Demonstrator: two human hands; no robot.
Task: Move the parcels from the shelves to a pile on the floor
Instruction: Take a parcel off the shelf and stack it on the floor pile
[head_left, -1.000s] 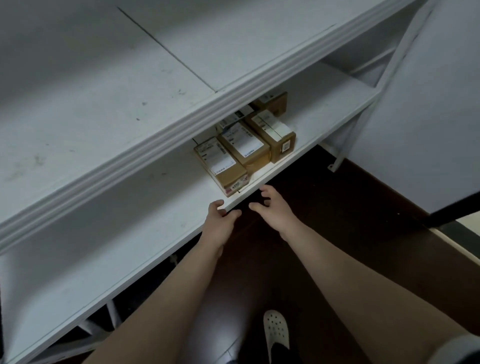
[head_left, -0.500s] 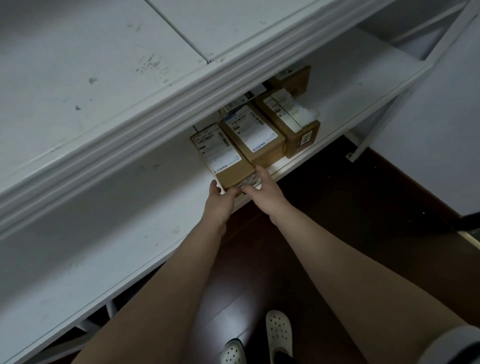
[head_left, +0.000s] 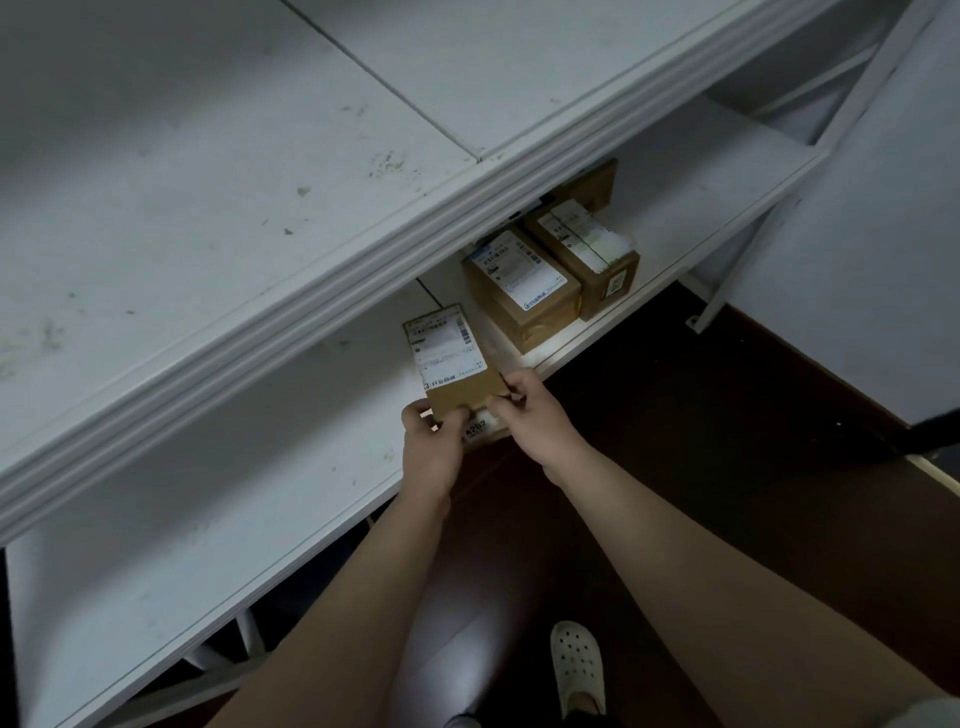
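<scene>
Now fingers (head_left: 511, 388) of left hand (head_left: 434, 454) and right hand (head_left: 537, 418) grip the parcel (head_left: 451, 364) — pulled forward.

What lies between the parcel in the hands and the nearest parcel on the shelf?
Only a bare strip of white shelf, as the head view shows.

The near end of the flat brown cardboard parcel (head_left: 462, 400) that I hold bears a small white sticker (head_left: 477, 427) reading "A202" in dark print. The white shipping label (head_left: 447, 348) on its top has a barcode, lines of fine print and a blue logo line at its near edge, all too small for me to read. The labels on the middle brown cardboard box (head_left: 540, 322) and the right-hand brown cardboard box (head_left: 608, 286) are likewise illegible.
</scene>
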